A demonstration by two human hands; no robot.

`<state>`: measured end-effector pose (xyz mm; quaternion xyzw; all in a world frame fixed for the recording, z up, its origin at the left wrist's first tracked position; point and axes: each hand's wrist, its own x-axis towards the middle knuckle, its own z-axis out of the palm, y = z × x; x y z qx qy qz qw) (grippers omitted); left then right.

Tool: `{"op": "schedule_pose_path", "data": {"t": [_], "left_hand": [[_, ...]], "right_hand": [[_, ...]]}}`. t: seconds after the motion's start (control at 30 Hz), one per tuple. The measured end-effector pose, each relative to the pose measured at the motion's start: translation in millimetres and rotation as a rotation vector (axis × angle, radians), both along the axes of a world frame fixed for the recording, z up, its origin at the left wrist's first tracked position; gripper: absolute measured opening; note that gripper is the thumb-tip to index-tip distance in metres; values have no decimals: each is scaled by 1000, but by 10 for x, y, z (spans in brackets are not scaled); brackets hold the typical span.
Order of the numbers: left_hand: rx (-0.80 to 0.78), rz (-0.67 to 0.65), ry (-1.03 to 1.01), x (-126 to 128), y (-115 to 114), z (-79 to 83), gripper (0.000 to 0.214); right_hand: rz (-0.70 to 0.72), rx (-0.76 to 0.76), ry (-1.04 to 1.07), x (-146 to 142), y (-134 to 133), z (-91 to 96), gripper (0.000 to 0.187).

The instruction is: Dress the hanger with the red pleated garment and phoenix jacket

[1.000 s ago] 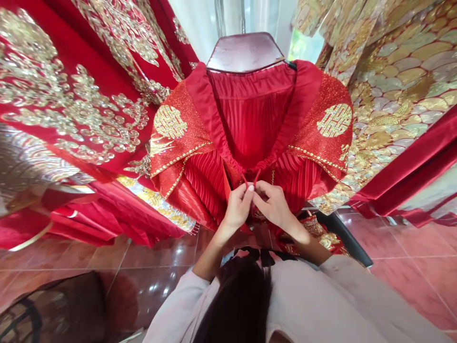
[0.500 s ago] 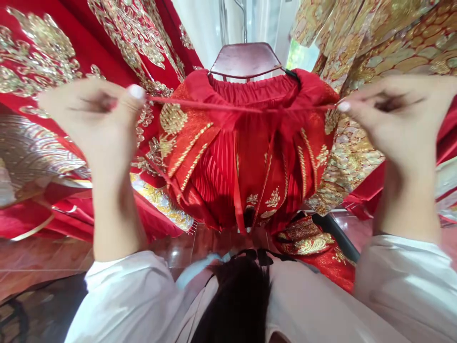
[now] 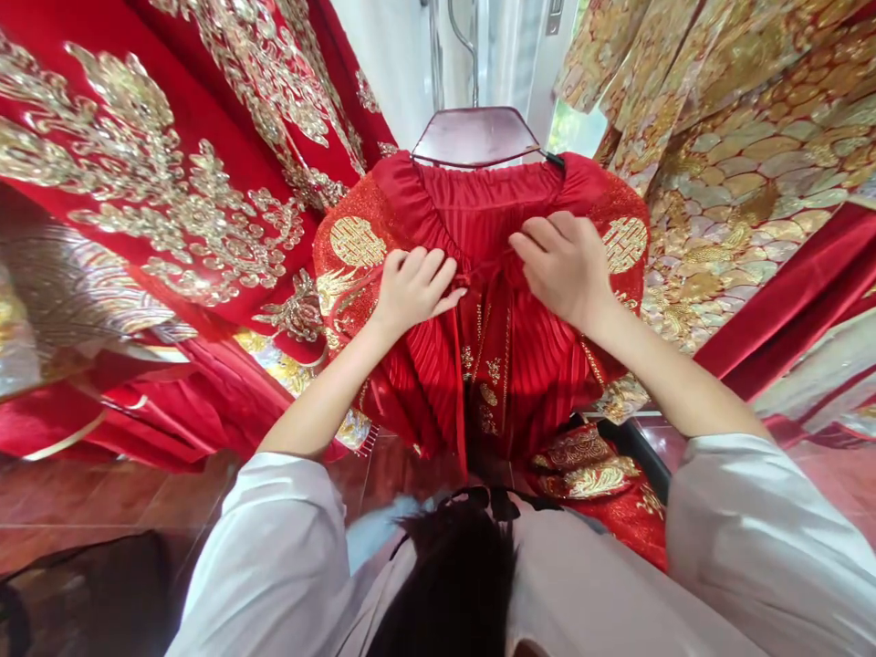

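Observation:
A red pleated skirt [image 3: 540,365] with gold embroidery and a gathered waistband hangs on a hanger [image 3: 472,137] in front of me. My left hand [image 3: 417,290] is closed at the waistband's left side, its thumb and fingertips around a thin red drawstring [image 3: 484,270]. On the other side, my right hand [image 3: 565,269] has its fingers curled over the same drawstring, partly hidden against the red cloth. Between the two hands the string is short and faint. A loose red end [image 3: 460,401] dangles down the skirt's front.
A red garment [image 3: 171,210] with silver-gold beading hangs close on the left. Gold scale-patterned clothing [image 3: 718,192] hangs on the right. Below lies folded red and gold cloth [image 3: 602,479] beside a black bar. A metal pole [image 3: 436,55] stands behind the hanger.
Both hands have come inward and down from wide apart, where they stretched the drawstring straight, to close together at the front of the waistband.

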<state>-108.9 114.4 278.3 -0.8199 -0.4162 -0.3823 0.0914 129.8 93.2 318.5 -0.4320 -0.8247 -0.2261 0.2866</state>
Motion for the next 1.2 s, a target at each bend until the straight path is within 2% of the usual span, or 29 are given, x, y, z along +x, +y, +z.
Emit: {"op": "schedule_pose_path", "data": {"t": [0.1,0.2,0.27,0.37,0.43,0.5,0.57,0.6,0.67,0.77,0.87,0.93,1.0,1.07,1.13,1.2], "left_hand": [[-20,-21,123,100,79,-83,16],[-3,17,147,158,29,-49,22],[1,52,120,197,-55,13,20],[-55,33,-51,280,-172,128,10],[-187,-88,-249,333,-199,223,4],[-352,-240,-453,334,-178,344,11],[-445,-324,-611,248,-127,492,20],[-454,-330,-668,169,-97,571,25],[-427,-312,-752,-33,-45,717,35],[-376,-295,-844,-324,-9,856,43],[-406,-289,-820,-460,-49,898,34],[-437,-243,-670,-464,-125,912,24],[-393,-123,-453,-424,-235,929,14],[-271,58,-255,-353,-354,939,9],[-126,229,-156,-255,-435,927,12],[-25,288,-186,-139,-440,894,8]], "right_hand": [[64,-73,-8,-86,106,-86,22],[18,-93,-26,-74,194,-135,26],[-24,-96,-5,-80,199,-158,24],[8,-172,237,-180,154,-205,17],[112,-353,490,-268,131,-207,13],[235,-669,737,-298,131,-136,13],[339,-957,924,-213,137,27,15],[375,-1023,989,-125,134,134,16],[381,-963,1093,101,102,353,16],[231,-751,1182,395,12,576,17],[96,-734,1136,466,-44,606,18],[79,-733,1050,442,-25,564,16],[74,-711,937,438,40,522,20],[63,-675,767,478,131,500,30],[121,-695,529,525,212,503,30],[275,-804,272,522,250,523,21]]}}
